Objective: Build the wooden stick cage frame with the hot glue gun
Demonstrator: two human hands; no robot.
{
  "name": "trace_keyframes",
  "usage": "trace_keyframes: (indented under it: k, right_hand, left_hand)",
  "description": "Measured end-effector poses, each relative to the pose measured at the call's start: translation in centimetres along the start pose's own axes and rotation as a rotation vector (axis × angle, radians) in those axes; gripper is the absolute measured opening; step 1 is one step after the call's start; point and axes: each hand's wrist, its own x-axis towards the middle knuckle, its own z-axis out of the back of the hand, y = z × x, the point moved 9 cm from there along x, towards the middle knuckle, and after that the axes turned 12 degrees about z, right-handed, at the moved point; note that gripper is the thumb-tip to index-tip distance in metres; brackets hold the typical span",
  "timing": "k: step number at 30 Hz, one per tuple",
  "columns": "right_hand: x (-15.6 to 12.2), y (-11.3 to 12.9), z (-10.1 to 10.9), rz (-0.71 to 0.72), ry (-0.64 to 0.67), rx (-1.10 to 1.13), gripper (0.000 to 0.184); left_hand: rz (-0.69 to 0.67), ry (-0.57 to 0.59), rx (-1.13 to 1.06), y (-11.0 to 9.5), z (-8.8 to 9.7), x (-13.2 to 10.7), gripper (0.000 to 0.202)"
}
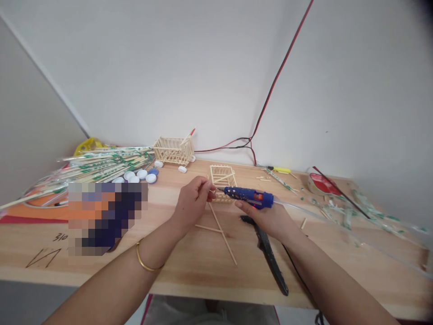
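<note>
My right hand [267, 219] is wrapped around a blue hot glue gun [245, 197], with a clear glue stick trailing from its back end. The gun's nozzle points left at the fingertips of my left hand [192, 201]. Those fingers are pinched together; what they hold is too small and covered to make out. Just behind the nozzle stands a small open frame of wooden sticks [221, 174], partly hidden by the gun and my fingers. Two loose wooden sticks [225, 237] lie crossed on the table below my hands. Right of them rests a black-handled tool [269, 257].
A larger stick cart [173, 151] with white wheels stands by the wall. Wrapped chopsticks [111, 167] and bottle caps [142, 174] lie left. At right are a yellow-handled cutter [281, 170], a red-lined container [323, 184] and torn wrappers [367, 210]. A red-black cable [284, 65] runs down the wall.
</note>
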Motion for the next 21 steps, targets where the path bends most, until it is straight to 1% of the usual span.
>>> trace_keyframes:
  k: [3, 9, 14, 16, 18, 20, 21]
  right_hand:
    - [0.0, 0.0, 0.1, -0.012, -0.015, -0.011, 0.030]
    - [-0.1, -0.1, 0.2, -0.045, 0.001, -0.029, 0.032]
    - [-0.2, 0.1, -0.5, 0.019, 0.019, 0.003, 0.028]
    - [-0.5, 0.3, -0.8, 0.045, 0.065, 0.028, 0.027]
    - [-1.0, 0.2, -1.0, 0.040, 0.165, 0.083, 0.028]
    - [-1.7, -0.5, -0.3, 0.012, 0.251, 0.146, 0.033]
    - [-2.0, -1.0, 0.6, -0.007, 0.253, 0.173, 0.036]
  left_hand:
    - [-0.002, 0.004, -0.003, 0.0, 0.0, 0.0, 0.027]
    - [0.003, 0.018, -0.031, 0.2, -0.2, 0.1, 0.026]
    - [0.016, 0.020, -0.053, 0.3, -0.4, 0.1, 0.027]
    - [0.020, 0.024, -0.059, 0.4, -0.4, 0.2, 0.028]
    - [0.023, 0.024, -0.066, 0.5, -0.3, 0.2, 0.029]
    - [0.022, 0.014, -0.065, 0.4, -0.1, 0.2, 0.028]
    - [0.018, -0.003, -0.055, 0.2, 0.2, 0.2, 0.027]
